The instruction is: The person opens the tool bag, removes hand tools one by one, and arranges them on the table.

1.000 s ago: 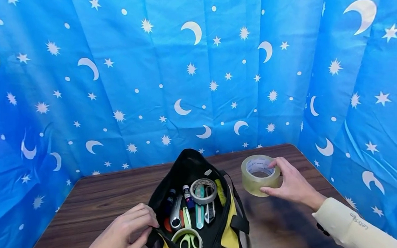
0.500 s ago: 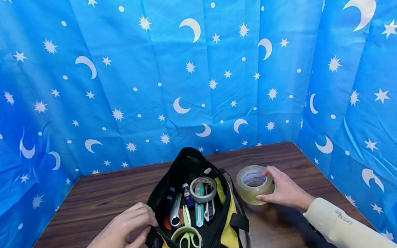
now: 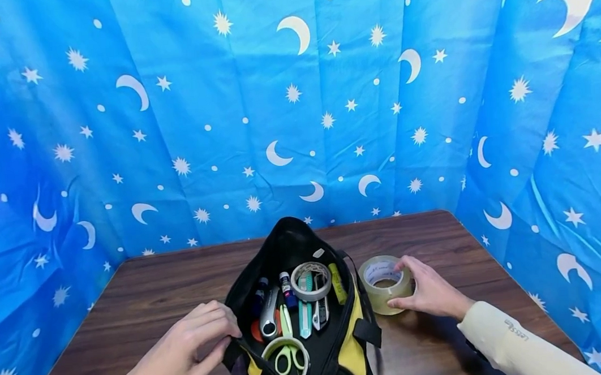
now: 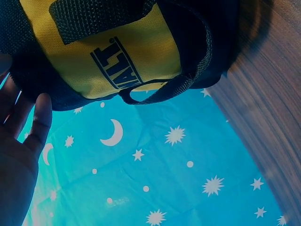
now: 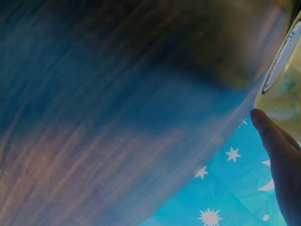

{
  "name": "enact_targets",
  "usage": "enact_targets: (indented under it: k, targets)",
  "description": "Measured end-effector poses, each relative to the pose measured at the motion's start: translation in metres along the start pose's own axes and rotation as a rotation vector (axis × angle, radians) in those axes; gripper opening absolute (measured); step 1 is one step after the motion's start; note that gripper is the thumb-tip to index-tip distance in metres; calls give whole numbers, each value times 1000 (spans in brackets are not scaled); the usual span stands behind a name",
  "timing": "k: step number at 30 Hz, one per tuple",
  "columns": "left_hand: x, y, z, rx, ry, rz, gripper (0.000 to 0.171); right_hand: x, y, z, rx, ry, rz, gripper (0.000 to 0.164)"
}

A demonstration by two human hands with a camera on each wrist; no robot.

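Note:
A black and yellow tool bag [image 3: 357, 354] stands unzipped on the table. My left hand [image 3: 193, 343] pinches its left rim; in the left wrist view the fingers reach the dark edge of the bag [image 4: 162, 52]. To the right of the bag, my right hand [image 3: 430, 291] grips a wide roll of clear packing tape [image 3: 380, 303], thumb on the outside and fingers at the inner core. The roll sits low, close over the table. Inside the bag lie scissors [image 3: 286, 319] with green handles, a teal box cutter [image 3: 305, 321] and a grey tape roll [image 3: 311, 296].
Also in the bag are a glue stick [image 3: 288, 293], a silver-and-black cutter [image 3: 321, 316], a yellow marker [image 3: 338, 287] and a second narrow tape roll around the scissor handles. The dark wood table [image 3: 172, 279] ends at a blue curtain [image 3: 237, 145] with moons and stars.
My right hand has lowered the packing tape and brought it left, nearer to the bag. My left hand keeps its hold on the rim.

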State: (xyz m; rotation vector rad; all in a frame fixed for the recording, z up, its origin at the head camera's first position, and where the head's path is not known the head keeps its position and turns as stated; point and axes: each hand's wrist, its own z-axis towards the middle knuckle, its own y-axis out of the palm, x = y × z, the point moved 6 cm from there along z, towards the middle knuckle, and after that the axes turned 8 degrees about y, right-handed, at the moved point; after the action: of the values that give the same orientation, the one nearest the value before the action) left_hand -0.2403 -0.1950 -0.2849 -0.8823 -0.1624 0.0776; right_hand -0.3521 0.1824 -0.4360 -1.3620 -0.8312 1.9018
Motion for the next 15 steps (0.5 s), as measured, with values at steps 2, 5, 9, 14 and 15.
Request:
enact_targets:
  k: [2, 5, 9, 14, 15]
  targets:
    - [-1, 0, 1, 0, -8, 8, 34, 1, 0, 0, 3, 8, 5, 75]
    - [-1, 0, 0, -1, -16, 18, 36, 3, 2, 0, 0, 20, -21, 90]
    - [-2, 2, -2, -2, -7, 10, 35, 4, 6, 0, -24, 22, -63, 102]
    - [-7, 3, -5, -15, -33, -3, 36, 5, 9, 0, -52, 19, -78, 103]
    - [-8, 3, -5, -16, -38, -1, 36, 5, 9, 0, -55, 17, -77, 103]
